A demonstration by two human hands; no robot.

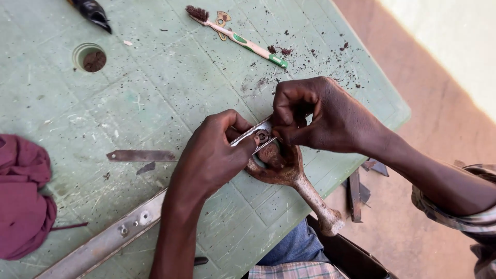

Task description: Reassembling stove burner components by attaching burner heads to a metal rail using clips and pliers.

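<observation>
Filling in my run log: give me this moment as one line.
left hand: grips metal strip | right hand: pinches strip end at washer | under: rusty tool | near: toothbrush, maroon cloth | surface: green table

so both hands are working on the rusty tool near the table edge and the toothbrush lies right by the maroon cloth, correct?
Not quite. The head view shows the toothbrush at the far side of the green table, well away from the maroon cloth at the left edge. Both hands, left and right, are indeed on the rusty tool.
</observation>
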